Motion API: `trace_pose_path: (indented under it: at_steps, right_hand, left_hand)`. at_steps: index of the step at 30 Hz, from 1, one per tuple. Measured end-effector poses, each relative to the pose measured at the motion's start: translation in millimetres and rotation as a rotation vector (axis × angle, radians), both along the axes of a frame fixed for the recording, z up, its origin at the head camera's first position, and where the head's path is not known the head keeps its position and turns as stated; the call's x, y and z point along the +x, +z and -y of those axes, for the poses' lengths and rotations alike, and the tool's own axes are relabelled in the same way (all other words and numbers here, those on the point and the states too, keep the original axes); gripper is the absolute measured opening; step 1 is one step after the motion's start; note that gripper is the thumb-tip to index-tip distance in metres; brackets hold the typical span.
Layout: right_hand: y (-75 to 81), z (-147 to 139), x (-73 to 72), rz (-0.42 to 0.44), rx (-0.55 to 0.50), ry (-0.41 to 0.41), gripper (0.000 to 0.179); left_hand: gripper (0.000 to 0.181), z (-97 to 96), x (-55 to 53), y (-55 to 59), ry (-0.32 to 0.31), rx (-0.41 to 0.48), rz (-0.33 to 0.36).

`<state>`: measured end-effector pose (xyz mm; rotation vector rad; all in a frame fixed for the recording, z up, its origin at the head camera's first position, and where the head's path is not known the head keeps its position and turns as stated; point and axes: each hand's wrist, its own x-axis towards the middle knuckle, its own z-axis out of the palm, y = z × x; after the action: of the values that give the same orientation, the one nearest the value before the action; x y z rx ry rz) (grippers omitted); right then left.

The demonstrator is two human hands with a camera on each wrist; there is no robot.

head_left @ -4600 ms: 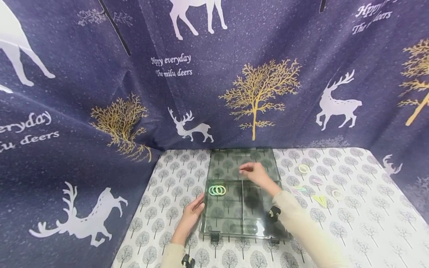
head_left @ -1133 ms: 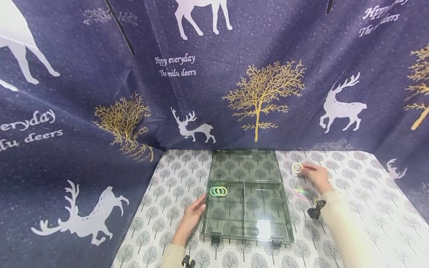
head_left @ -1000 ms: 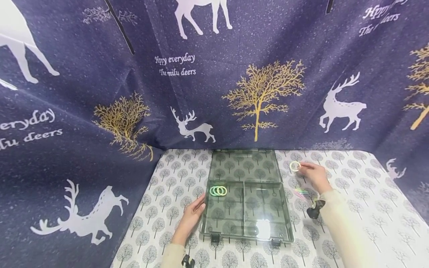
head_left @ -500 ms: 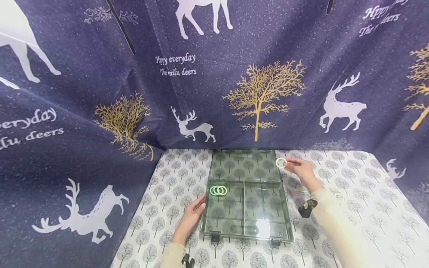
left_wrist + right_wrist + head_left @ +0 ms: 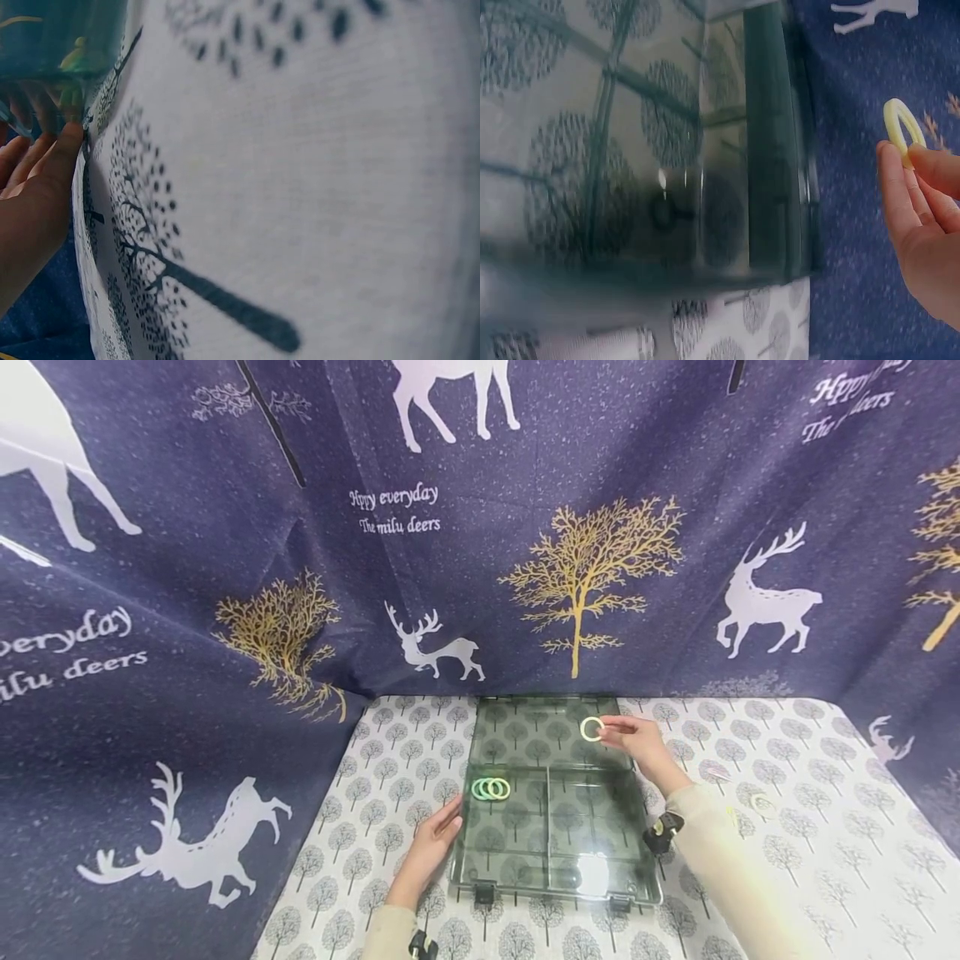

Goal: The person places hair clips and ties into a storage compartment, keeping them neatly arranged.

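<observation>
My right hand pinches a pale yellow hair tie between thumb and fingers, above the raised lid of the clear green-grey divided box. The box lies with its lid folded back toward the rear. In its far left compartment, several green and yellow hair ties overlap in a row. At the box's left side, my left hand rests its extended fingers against the wall. The left wrist view shows those fingertips touching the clear wall near the cloth.
Right of the box, partly behind my right forearm, lie a pale ring, a small pink piece and a yellow piece. A tree-print cloth covers the table; a dark blue deer-print curtain hangs behind.
My right hand reached from above the box to the table's right side, took the pale yellow hair tie and carried it left over the lid. My left hand stayed at the box's side.
</observation>
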<state>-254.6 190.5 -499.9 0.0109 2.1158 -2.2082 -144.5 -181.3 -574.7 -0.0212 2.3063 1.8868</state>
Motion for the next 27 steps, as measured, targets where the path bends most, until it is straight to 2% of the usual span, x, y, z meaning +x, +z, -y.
trace_pose_path:
  at_steps: [8, 12, 19, 27]
  right_hand:
    - [-6.7, 25, 1.5, 0.004, 0.032, 0.068, 0.04]
    - [-9.5, 38, 2.9, 0.001, 0.009, 0.114, 0.039]
    - [-11.4, 60, 6.2, -0.004, -0.046, 0.165, 0.036]
    - [-10.8, 84, 11.8, 0.009, -0.023, 0.256, 0.035]
  left_hand:
    - [0.048, -0.7, 1.1, -0.2, -0.013, -0.016, -0.024]
    - [0.048, -1.1, 2.8, 1.6, -0.022, -0.02, -0.042]
    - [0.049, -1.7, 3.8, 3.3, -0.02, -0.003, -0.022]
    - [0.049, -1.8, 2.5, 2.7, -0.01, -0.003, -0.018]
